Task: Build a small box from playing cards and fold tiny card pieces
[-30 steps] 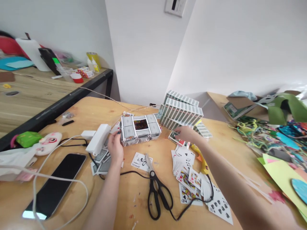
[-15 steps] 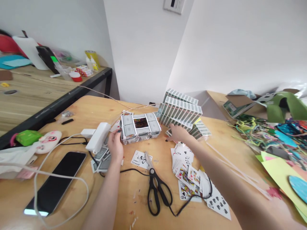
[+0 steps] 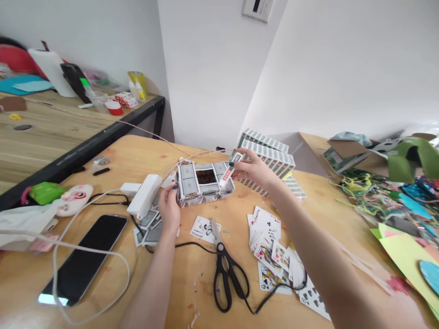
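Note:
My right hand [image 3: 252, 170] pinches a small card box [image 3: 231, 170] with a red and white end, raised over the right end of a block built of playing cards [image 3: 187, 180]. My left hand [image 3: 169, 203] rests against the left side of that block, its fingers bent around the corner. A dark picture [image 3: 206, 177] shows in the middle of the block's top. Behind my right hand stand rows of stacked card boxes [image 3: 269, 155]. Loose playing cards [image 3: 267, 228] lie in front of it, and one card [image 3: 202, 228] sits near the scissors.
Black scissors [image 3: 224, 269] lie on the wooden table [image 3: 185, 292]. On the left are a phone [image 3: 84, 260], a white power strip [image 3: 146, 196] and white cables. Colourful scraps [image 3: 394, 192] and paper sheets [image 3: 408, 256] cover the right side. A second table [image 3: 65, 137] stands at the left back.
My right hand has risen from beside the stacked boxes and moved left, now with a small card box in it. My left hand stays at the block's left side. The view has shifted slightly.

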Motion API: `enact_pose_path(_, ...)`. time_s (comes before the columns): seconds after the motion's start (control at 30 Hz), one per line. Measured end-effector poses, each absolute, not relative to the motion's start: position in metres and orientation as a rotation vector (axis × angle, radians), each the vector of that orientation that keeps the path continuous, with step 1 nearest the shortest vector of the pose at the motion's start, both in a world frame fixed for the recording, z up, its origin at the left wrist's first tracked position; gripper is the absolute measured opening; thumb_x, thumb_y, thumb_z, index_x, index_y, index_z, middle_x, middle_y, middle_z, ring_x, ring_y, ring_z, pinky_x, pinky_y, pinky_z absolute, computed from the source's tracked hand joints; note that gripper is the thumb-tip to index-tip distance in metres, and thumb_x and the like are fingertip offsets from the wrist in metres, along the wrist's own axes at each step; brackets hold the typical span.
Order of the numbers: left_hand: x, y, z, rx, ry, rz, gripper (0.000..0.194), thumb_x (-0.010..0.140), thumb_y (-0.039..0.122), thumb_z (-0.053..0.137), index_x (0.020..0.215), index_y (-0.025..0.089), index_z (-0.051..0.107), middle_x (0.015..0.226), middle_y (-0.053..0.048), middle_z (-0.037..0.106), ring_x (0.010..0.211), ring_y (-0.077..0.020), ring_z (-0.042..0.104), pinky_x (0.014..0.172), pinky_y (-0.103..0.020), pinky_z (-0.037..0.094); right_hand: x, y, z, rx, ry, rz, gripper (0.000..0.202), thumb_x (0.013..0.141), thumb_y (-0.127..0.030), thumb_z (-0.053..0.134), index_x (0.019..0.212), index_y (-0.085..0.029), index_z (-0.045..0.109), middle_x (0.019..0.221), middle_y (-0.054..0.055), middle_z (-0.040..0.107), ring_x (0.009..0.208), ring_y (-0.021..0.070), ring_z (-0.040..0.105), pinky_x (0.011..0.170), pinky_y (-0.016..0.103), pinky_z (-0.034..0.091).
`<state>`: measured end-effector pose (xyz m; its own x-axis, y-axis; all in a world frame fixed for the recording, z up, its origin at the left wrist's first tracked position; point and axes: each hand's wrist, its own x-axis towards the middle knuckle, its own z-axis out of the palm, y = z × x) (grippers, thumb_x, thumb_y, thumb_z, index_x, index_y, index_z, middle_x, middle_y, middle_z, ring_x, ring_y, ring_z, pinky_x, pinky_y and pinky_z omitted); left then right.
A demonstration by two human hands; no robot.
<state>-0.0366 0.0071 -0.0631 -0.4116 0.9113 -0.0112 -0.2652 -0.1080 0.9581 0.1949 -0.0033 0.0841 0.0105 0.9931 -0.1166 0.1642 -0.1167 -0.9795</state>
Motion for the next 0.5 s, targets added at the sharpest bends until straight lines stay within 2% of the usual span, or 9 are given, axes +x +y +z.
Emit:
enact_pose_path(0.1,-0.037,0.008,-0.063,0.795,1.265,1.656,0.022,0.071,0.031,0.054,0.083,0.014,0.061,0.081,-0.003,0.064,0.079,-0.0167,0.059,0.072,-0.028,0.045,0.175,0.007,0.082,-1.347,-1.277,1.141,0.046,0.072,-0.027,0.063,0.113,-0.022,0.044,0.077,-0.001,0.061,0.067,0.0139,0.064,0.068,0.033,0.055)
enact_pose_path(0.23,-0.038,0.007,-0.062,0.805,1.293,1.648,0.022,0.071,0.032,0.053,0.083,0.014,0.062,0.081,-0.003,0.063,0.078,-0.0163,0.059,0.071,-0.028,0.045,0.157,0.015,0.062,-1.445,-1.501,0.829,0.051,0.065,-0.028,0.067,0.111,-0.023,0.046,0.084,-0.001,0.06,0.075,0.0143,0.063,0.071,0.03,0.051)
enact_pose_path(0.33,-0.037,0.005,-0.059,0.822,1.315,1.656,0.021,0.072,0.031,0.053,0.082,0.015,0.061,0.081,-0.003,0.063,0.079,-0.0165,0.059,0.072,-0.028,0.046,0.151,0.016,0.047,-1.52,-1.691,0.698,0.05,0.061,-0.025,0.067,0.108,-0.023,0.049,0.082,-0.002,0.06,0.072,0.0135,0.059,0.071,0.028,0.047)
enact_pose_path(0.5,-0.035,0.003,-0.059,0.888,1.343,1.691,0.019,0.072,0.03,0.053,0.082,0.016,0.061,0.087,-0.004,0.063,0.087,-0.0179,0.058,0.08,-0.03,0.045,0.158,0.016,0.039,-1.552,-1.818,0.729,0.038,0.061,-0.024,0.065,0.097,-0.02,0.055,0.076,-0.004,0.055,0.065,0.0117,0.051,0.067,0.025,0.042)
